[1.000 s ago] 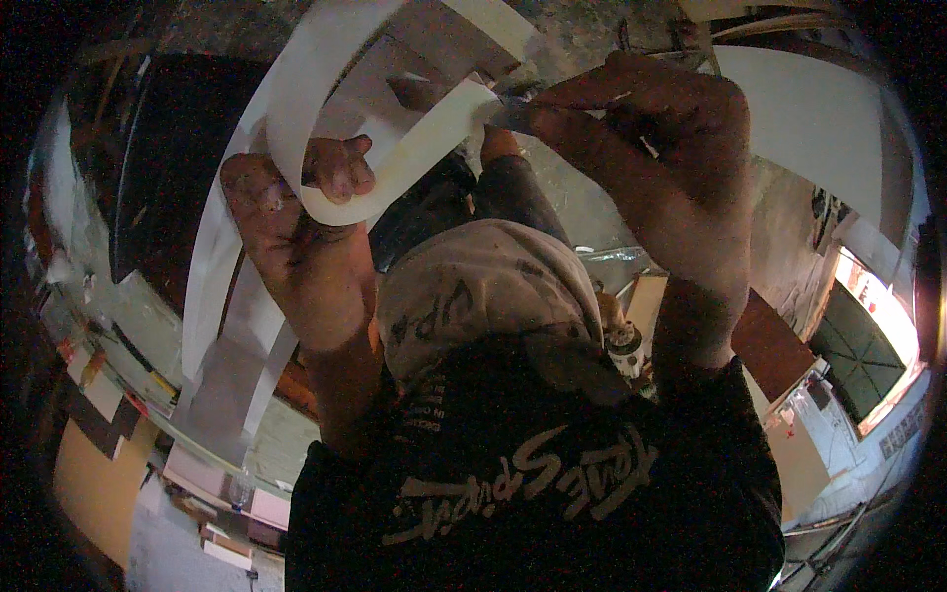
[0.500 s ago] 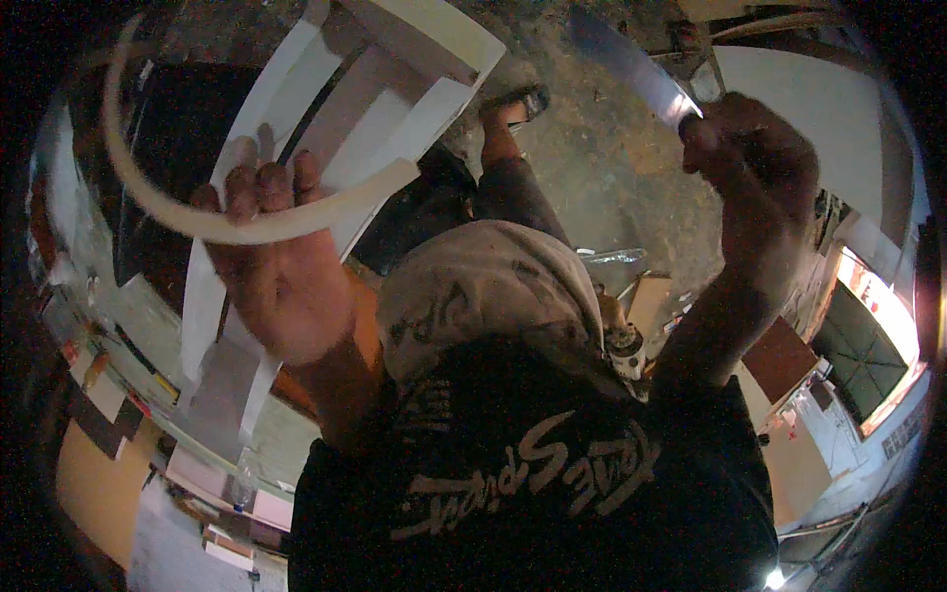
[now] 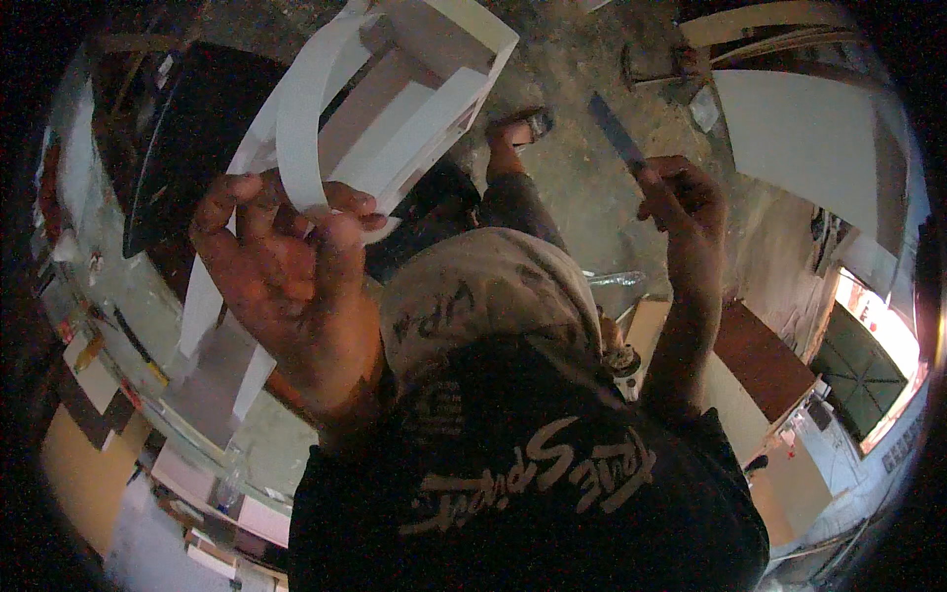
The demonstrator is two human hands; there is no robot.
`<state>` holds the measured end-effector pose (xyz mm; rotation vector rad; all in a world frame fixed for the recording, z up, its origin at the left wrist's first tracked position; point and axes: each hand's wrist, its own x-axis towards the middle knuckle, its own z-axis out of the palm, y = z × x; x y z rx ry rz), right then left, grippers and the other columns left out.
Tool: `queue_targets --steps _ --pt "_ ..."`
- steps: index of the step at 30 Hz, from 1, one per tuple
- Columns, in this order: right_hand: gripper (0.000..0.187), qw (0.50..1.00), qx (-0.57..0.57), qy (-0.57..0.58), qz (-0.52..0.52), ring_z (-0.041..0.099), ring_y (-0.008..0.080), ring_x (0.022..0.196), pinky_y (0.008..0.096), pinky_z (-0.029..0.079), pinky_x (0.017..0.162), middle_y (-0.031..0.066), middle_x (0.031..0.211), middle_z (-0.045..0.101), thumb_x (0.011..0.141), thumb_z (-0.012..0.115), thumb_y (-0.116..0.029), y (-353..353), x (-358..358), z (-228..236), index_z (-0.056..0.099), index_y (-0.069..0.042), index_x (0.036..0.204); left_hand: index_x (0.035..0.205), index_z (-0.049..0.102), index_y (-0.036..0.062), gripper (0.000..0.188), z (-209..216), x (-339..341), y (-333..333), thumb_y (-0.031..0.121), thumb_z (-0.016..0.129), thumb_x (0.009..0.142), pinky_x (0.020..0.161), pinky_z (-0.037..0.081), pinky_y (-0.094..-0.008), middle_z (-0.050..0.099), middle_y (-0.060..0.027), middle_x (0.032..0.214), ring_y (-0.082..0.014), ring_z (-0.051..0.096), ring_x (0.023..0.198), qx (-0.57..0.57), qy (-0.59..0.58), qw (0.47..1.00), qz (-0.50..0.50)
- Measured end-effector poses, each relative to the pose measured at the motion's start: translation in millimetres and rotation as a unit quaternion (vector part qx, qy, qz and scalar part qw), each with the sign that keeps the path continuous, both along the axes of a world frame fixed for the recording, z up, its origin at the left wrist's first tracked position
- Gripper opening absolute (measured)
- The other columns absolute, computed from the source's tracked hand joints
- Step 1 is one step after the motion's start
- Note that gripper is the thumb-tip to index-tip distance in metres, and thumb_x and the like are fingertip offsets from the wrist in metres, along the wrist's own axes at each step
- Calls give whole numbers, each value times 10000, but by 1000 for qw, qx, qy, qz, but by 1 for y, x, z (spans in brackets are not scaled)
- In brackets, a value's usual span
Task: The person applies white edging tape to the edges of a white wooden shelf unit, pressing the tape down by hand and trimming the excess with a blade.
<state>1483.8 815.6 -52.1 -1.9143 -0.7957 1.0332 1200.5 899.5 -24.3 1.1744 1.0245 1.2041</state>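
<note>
A pale, flexible strip (image 3: 300,133) curves upward from my left hand (image 3: 296,266), whose thumb and fingers are closed round its lower end. Behind the strip stands a white box-like cabinet frame (image 3: 473,35) with inner panels, leaning away from me on the left. My right hand (image 3: 686,202) is raised over the floor on the right and grips a knife (image 3: 618,131) by its handle. The dark blade points up and left, apart from the strip and the cabinet frame.
Bare concrete floor (image 3: 562,187) spreads beyond my feet. At the right lie a large white panel (image 3: 809,148) and a brown board (image 3: 764,355). A dark panel (image 3: 197,138) is beside the cabinet frame. Several boards and offcuts lie at the lower left.
The strip has swung from a wide curve across my open left palm to standing upright, and the fingers have closed on it. My right hand with the knife has moved left and lower.
</note>
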Motion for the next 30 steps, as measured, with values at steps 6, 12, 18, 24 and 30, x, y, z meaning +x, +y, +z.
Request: queue_targets --steps 6,12,18,24,30 --pt "112 999 29 26 19 531 74 659 246 435 586 6 773 630 899 690 -135 -14 -14 -11 690 -23 911 1302 303 64 805 -27 39 33 135 867 732 889 509 -342 529 -122 1138 -214 563 1017 132 248 956 81" --pt "135 1000 16 -11 23 531 69 645 237 441 573 1 733 614 899 699 -147 -33 -15 -7 693 -15 921 1305 297 22 838 -13 66 41 106 866 695 882 485 -503 535 -280 1185 -378 607 1052 136 329 925 132" --pt "139 1000 20 -16 13 532 71 638 240 442 558 -3 724 609 896 707 -160 -50 -14 -3 693 -24 921 1298 299 45 868 -6 62 46 137 892 671 960 438 -506 460 -318 1271 -447 546 1150 50 336 935 105" --pt "112 999 5 -24 -27 536 75 638 232 425 553 -10 717 599 893 707 -152 -52 8 7 686 -46 923 1287 353 54 702 -1 33 22 120 829 776 841 482 -321 559 -91 1066 -184 572 960 106 117 976 152" --pt "117 997 21 -29 68 520 94 618 249 372 574 0 794 603 891 682 -170 -13 37 9 670 -60 929 1256 465 28 496 44 -15 -22 42 736 840 829 502 -328 640 -79 952 -192 650 856 15 -23 985 167"
